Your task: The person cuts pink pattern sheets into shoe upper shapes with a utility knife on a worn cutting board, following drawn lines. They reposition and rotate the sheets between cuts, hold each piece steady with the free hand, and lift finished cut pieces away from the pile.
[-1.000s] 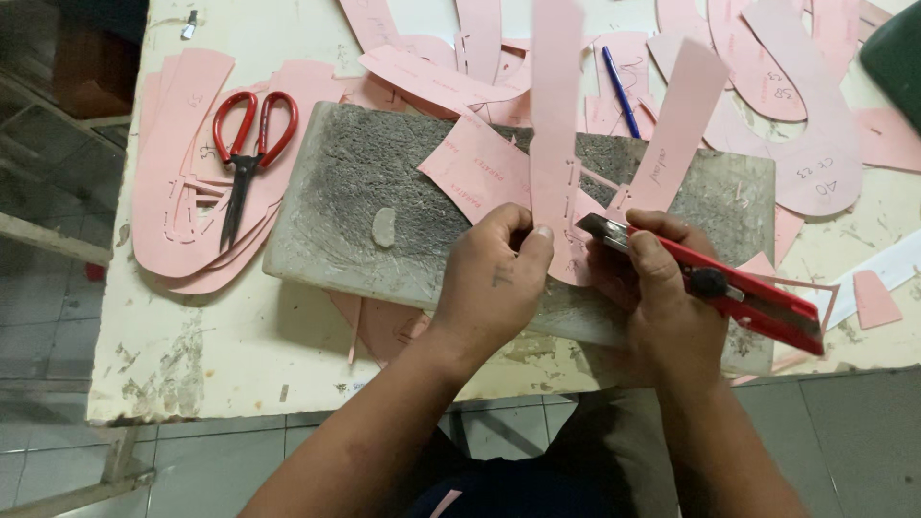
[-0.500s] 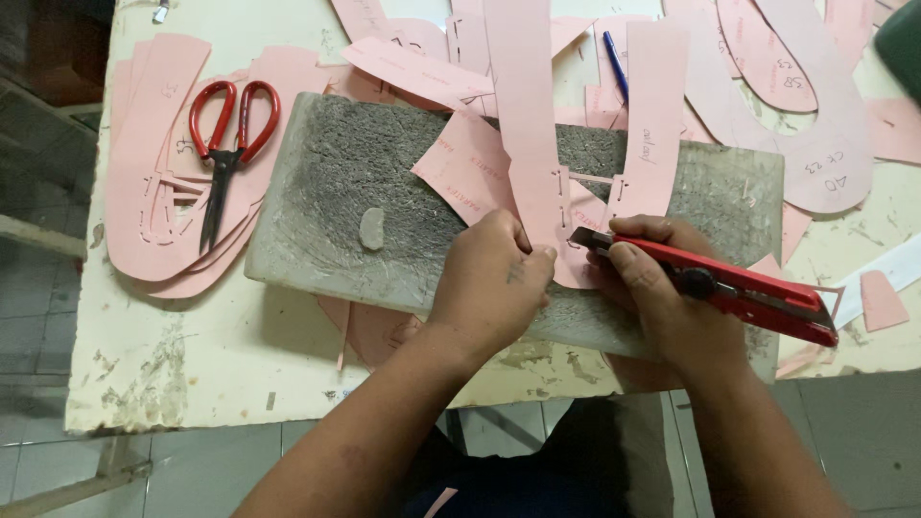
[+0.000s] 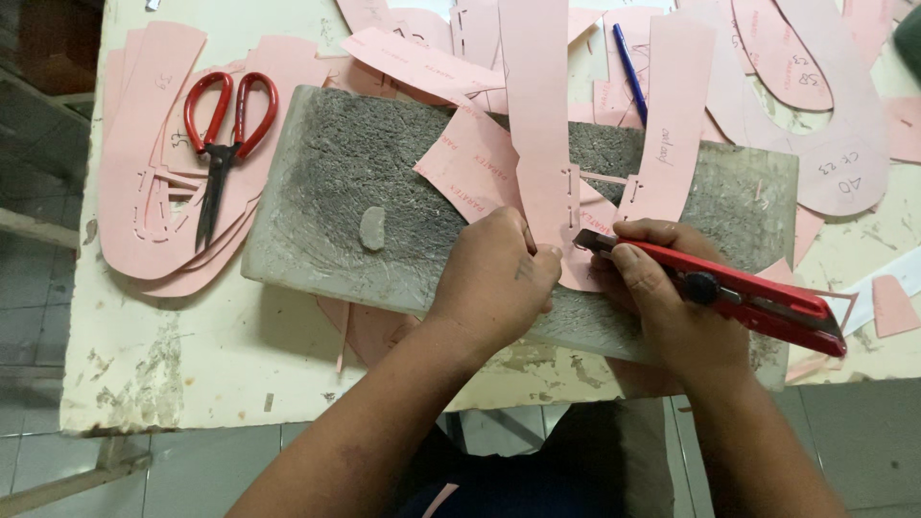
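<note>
The left hand (image 3: 494, 278) presses flat on a pink paper strip (image 3: 537, 125) over the grey cutting board (image 3: 336, 192). The right hand (image 3: 672, 307) is clenched around a red knife (image 3: 739, 293), its blade touching the strip

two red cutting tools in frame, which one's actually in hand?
The red utility knife, gripped by the right hand on the grey cutting board. The red-handled scissors lie untouched on pink pieces at left.
</note>
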